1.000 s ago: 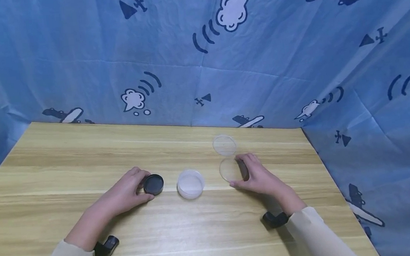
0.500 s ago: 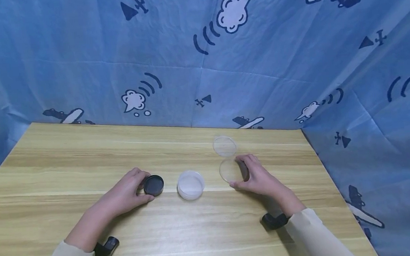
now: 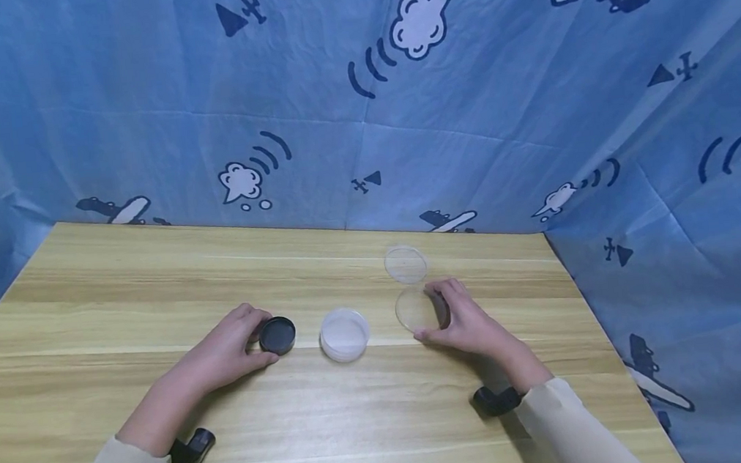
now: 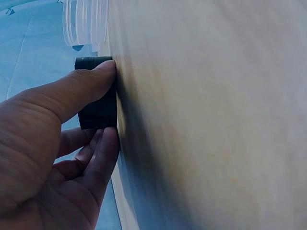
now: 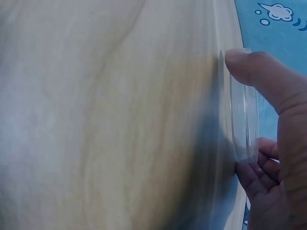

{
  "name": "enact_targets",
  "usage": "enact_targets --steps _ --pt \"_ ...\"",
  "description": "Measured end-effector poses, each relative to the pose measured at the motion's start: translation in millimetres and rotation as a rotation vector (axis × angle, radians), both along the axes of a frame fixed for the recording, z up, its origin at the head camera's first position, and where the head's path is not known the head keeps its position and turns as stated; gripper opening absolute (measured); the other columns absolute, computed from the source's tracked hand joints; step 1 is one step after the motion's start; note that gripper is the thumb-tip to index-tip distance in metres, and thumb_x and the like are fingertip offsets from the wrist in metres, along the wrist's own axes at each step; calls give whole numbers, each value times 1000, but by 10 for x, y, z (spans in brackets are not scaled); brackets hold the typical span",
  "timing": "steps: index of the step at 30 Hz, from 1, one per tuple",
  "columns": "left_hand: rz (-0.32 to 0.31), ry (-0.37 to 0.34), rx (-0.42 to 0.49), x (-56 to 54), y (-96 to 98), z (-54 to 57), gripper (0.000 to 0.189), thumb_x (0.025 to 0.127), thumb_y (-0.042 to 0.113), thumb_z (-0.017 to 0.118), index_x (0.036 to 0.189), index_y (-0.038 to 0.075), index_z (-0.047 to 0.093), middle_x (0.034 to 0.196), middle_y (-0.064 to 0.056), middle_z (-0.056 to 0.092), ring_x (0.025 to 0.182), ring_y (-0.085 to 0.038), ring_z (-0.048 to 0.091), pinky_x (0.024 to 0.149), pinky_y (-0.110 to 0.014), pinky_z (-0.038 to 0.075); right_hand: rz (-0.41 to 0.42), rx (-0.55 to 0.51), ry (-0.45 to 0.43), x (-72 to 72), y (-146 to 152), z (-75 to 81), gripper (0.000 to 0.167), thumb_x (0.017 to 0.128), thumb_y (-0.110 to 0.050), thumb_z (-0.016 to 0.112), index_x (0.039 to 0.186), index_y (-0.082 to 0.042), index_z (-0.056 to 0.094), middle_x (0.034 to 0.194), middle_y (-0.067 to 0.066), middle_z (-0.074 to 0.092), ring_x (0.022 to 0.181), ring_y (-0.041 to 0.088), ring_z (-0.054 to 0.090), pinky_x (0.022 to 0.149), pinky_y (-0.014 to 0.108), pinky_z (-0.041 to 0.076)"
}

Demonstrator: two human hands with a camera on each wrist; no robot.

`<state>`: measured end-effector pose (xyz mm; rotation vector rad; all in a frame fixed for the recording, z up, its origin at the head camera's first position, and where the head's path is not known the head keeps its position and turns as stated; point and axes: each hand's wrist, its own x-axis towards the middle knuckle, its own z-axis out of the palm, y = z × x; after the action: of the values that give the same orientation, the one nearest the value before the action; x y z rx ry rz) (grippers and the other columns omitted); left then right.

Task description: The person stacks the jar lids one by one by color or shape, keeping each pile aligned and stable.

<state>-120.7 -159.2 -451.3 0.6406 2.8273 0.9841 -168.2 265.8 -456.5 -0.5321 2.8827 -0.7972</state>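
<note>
My left hand [image 3: 225, 347] holds a small round black tub [image 3: 277, 336], thumb on its near side and fingers on its far side. Up close in the left wrist view the tub [image 4: 98, 112] shows a plain dark side wall, low on the table. To the right, my right hand [image 3: 467, 318] grips a clear shallow round dish [image 3: 410, 310] by its edge. Its transparent side [image 5: 243, 120] sits between thumb and fingertips in the right wrist view. Between the hands stands a short stack of clear round dishes [image 3: 344, 335].
Behind the gripped dish, another clear flat disc [image 3: 406, 264] lies on the wooden table [image 3: 335, 433]. A blue printed curtain [image 3: 304, 83] borders the table at the back and sides. Black wrist mounts [image 3: 192, 448] sit on both wrists.
</note>
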Motion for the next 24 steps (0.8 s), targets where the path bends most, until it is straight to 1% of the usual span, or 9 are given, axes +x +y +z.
enact_targets --steps 10,18,24 --pt "-5 2 3 -6 10 -7 51 83 21 89 123 -1 67 105 -8 62 92 -16 55 86 -42 51 11 14 10 94 4 11 88 78 -39 91 146 -1 50 140 18 55 130 34 55 115 57 44" --pt "-3 1 8 -3 14 2 50 83 22 89 122 -1 67 105 -8 62 93 -17 56 87 -42 51 2 2 -5 190 15 53 93 76 -43 92 148 -3 49 142 18 53 132 35 54 117 59 43" --pt "3 3 -2 -6 -1 -10 50 83 19 88 123 -2 67 105 -8 62 93 -17 56 87 -42 51 24 -5 12 249 36 21 90 76 -42 92 145 -1 51 139 18 54 127 33 55 113 56 47"
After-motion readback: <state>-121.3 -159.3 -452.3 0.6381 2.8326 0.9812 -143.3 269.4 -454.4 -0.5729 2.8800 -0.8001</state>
